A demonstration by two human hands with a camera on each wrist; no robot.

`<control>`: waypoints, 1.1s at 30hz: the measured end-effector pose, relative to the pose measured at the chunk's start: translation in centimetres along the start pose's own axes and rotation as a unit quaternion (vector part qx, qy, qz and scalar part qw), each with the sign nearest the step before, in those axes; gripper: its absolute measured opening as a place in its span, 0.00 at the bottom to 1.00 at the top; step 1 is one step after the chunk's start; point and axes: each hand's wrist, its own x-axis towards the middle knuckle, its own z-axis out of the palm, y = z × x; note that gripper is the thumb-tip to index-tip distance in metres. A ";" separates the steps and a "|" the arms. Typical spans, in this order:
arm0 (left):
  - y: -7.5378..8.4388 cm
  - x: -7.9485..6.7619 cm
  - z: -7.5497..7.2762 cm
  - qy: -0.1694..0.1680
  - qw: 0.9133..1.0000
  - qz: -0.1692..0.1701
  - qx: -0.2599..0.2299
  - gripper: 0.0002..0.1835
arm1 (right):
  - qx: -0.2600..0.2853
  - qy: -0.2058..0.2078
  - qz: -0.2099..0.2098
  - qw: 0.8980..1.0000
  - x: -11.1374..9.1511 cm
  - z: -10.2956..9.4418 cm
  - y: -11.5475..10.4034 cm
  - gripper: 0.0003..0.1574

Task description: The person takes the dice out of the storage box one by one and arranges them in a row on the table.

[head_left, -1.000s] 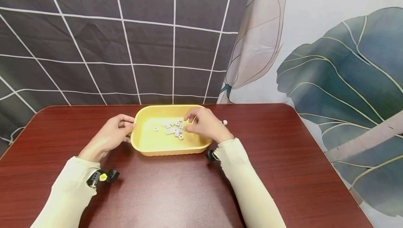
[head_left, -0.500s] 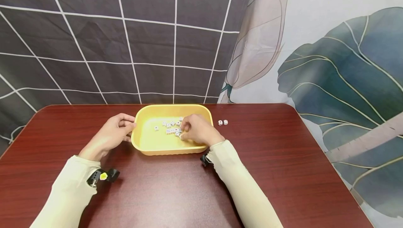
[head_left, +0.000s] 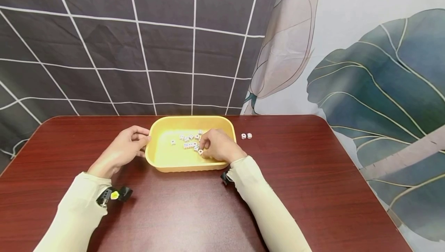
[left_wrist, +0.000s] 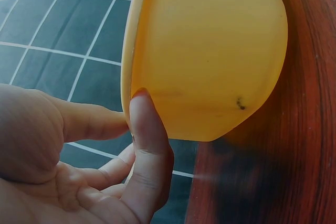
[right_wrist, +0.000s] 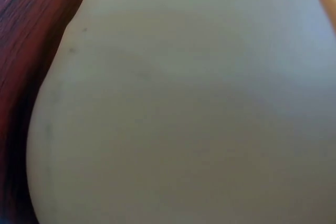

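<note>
A yellow plastic tray (head_left: 163,169) stands on the table, with several white dice (head_left: 190,145) lying in its middle. My left hand (head_left: 122,149) pinches the tray's left rim, thumb on one side and a finger on the other, as the left wrist view shows. Inside the tray my right hand (head_left: 220,146) is lowered with curled fingers, and its thumb and index finger pinch a die (head_left: 200,152) at the near right edge of the group. In the right wrist view the tray wall (right_wrist: 173,103) fills the picture and hides that hand.
Two more dice (head_left: 246,136) sit side by side on the reddish-brown table (head_left: 313,174), just right of the tray. A dark gridded curtain (head_left: 167,51) and a leaf-patterned one (head_left: 368,89) hang behind the table.
My right hand has moved slightly left and toward me inside the tray, onto a die, uncovering the two dice outside. The left hand stays on the rim.
</note>
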 end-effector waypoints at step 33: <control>0.2 -0.1 0.0 0.002 1.000 -0.001 0.000 0.20 | 0.071 0.091 -0.037 0.993 -2.1 -5.5 2.6 0.08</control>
